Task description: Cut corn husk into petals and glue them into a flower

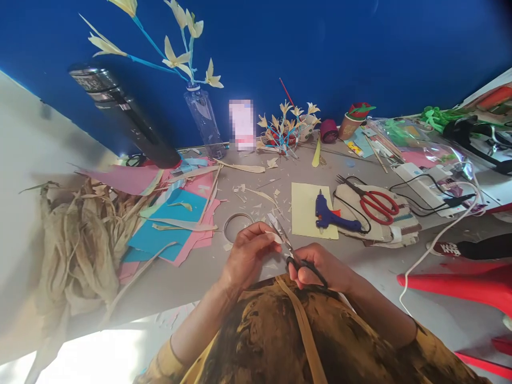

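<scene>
Between the thumb and fingers of my left hand (251, 253) is a small pale petal-shaped piece (273, 237). My right hand (314, 266) grips a pair of scissors (288, 246) by black handles, and the blades point up and away beside the pale piece. Whether the blades touch it I cannot tell. Just beyond my left hand a roll of tape (237, 225) lies on the grey table (256, 184), among scattered pale scraps. A blue glue gun (334, 216) rests on a yellow sheet (304, 205) to the right of the scissors.
Dried husks (80, 245) and coloured paper (164, 224) cover the left. Behind stand a black umbrella-like cylinder (128, 117), a plastic bottle (203, 120) with handmade flowers and a lit phone (242, 125). Red-handled scissors (378, 205) lie on a folded cloth (388, 229) near a power strip (426, 186).
</scene>
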`<state>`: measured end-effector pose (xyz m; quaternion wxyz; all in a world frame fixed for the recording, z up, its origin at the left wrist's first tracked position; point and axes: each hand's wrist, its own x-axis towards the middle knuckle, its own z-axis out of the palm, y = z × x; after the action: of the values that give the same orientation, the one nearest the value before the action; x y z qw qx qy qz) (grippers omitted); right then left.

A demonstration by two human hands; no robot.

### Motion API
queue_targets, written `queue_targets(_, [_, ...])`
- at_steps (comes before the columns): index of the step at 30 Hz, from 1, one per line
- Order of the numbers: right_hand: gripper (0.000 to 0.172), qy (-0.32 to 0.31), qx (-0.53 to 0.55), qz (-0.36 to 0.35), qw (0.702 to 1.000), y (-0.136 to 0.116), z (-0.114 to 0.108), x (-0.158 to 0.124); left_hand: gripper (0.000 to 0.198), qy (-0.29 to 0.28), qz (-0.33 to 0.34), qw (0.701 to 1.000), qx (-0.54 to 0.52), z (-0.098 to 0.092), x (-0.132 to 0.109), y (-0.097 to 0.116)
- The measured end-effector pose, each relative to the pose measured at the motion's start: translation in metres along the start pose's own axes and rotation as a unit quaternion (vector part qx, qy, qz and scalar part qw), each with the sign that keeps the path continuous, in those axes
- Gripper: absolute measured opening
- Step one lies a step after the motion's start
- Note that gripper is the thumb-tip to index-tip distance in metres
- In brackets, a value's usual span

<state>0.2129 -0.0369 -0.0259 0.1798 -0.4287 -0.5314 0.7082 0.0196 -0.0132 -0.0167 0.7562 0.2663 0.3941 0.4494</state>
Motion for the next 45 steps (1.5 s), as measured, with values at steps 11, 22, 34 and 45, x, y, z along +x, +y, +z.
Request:
queue_targets(11, [0.045,-0.020,-0.027,0.008,0.999,0.001,-0.005,0.000,0.014,0.003,0.005,1.000,0.029,-0.008,0.001,-0.002])
queue_targets(22, [0.047,-0.014,-0.022,0.046,0.999,0.009,-0.008,-0.001,0.015,0.018,-0.007,0.997,0.070,-0.011,0.002,0.001])
queue_targets(34, [0.041,-0.033,-0.058,0.030,0.997,0.003,-0.006,0.000,0.013,0.025,-0.018,0.995,0.093,-0.008,0.001,0.007])
queue_targets(45, [0.048,-0.044,-0.028,0.026,0.998,0.010,-0.012,0.001,0.016,0.017,-0.023,0.993,0.116,-0.006,-0.001,0.015])
